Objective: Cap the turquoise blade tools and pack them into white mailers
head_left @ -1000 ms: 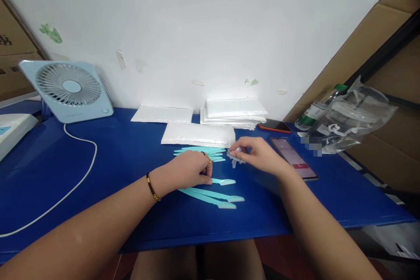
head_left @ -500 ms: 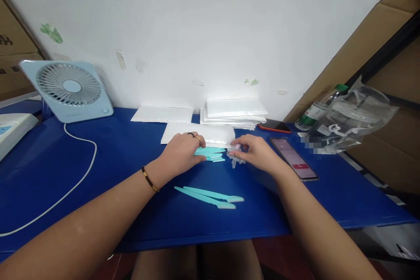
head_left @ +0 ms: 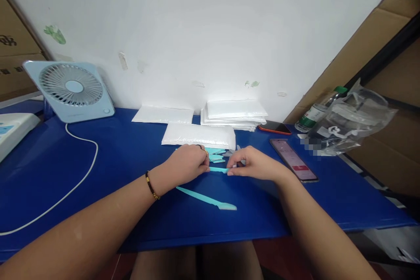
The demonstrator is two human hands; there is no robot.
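Note:
A turquoise eyebrow razor (head_left: 218, 169) is stretched between my two hands above the blue table. My left hand (head_left: 187, 164) is closed on its handle end, thumb and fingers pinched together. At the blade end, my right hand (head_left: 251, 164) pinches a small clear blade cap (head_left: 235, 166), mostly covered by my fingers. Just behind lie several turquoise razors (head_left: 216, 152) in a pile, partly hidden by my left hand. More clear caps (head_left: 229, 153) lie beside them, largely behind my right fingers. One razor (head_left: 206, 197) rests alone nearer the table's front edge.
White padded envelopes (head_left: 200, 134) lie behind my hands, with a stack (head_left: 234, 113) against the wall. A blue fan (head_left: 74, 89) and its cable are at left. Two phones, one lit (head_left: 293, 159), a bottle (head_left: 311, 116) and a bagged cup (head_left: 348, 122) stand right.
One of the two razors lying in front is gone from there, and a razor is now between my hands. Both hands have come slightly nearer, away from the pile and caps.

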